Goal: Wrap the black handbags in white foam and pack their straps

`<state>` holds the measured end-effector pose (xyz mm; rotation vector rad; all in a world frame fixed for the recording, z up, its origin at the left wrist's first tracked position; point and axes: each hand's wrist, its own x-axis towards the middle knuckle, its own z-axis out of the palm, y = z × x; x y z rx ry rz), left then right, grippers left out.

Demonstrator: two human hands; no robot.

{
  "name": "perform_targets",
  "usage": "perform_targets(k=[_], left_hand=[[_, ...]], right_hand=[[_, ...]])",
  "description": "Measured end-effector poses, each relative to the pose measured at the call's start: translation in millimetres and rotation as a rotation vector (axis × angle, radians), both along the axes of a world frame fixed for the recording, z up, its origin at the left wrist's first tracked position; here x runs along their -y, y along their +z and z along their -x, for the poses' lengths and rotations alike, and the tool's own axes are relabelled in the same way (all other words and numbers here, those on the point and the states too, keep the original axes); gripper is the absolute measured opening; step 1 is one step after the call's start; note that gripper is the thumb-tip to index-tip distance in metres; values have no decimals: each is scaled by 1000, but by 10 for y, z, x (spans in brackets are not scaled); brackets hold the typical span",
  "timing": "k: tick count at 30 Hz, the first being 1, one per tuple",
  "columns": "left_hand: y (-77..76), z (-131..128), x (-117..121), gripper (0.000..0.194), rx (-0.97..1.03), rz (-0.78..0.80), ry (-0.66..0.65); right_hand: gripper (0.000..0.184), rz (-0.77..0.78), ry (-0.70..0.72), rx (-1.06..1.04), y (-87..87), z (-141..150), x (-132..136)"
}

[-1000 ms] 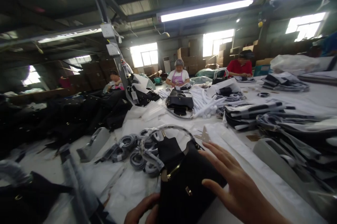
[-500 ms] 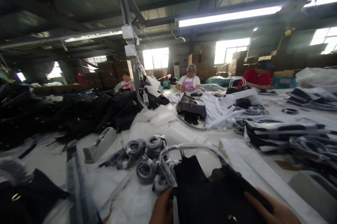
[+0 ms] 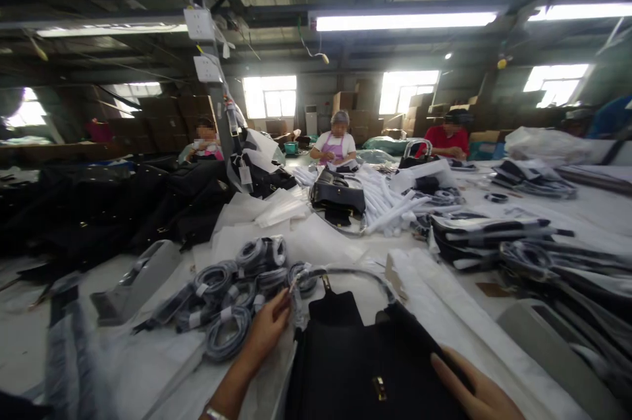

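A black handbag with a gold clasp stands upright before me, its flap raised at the back. Its handle, wrapped in clear plastic, arches over the top. My right hand is closed on the bag's right edge, thumb across the front and the other fingers hidden behind. At the left end of the handle, my left hand has its fingers bent together against the plastic wrapping. Just left of that hand lie several coiled, plastic-wrapped straps.
Grey tape dispensers stand at left and right. White wrapping sheets cover the right side. Another black bag sits farther back beside white paper rolls. Black bags are piled left. Co-workers sit across the table.
My left hand has moved from the bag's lower left side up to the left end of its handle. My right hand stays on the right edge. The view has shifted to the right.
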<state>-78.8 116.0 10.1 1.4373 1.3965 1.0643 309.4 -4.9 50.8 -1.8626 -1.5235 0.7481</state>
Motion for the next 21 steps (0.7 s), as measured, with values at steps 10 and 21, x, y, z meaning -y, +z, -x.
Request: perform_targets(k=[10, 21], left_hand=[[299, -26, 1476, 63, -497, -459, -253], [487, 128, 1617, 91, -972, -745, -247]], right_hand=[[79, -217, 390, 312, 31, 5, 348], [80, -239, 399, 486, 238, 172, 598]])
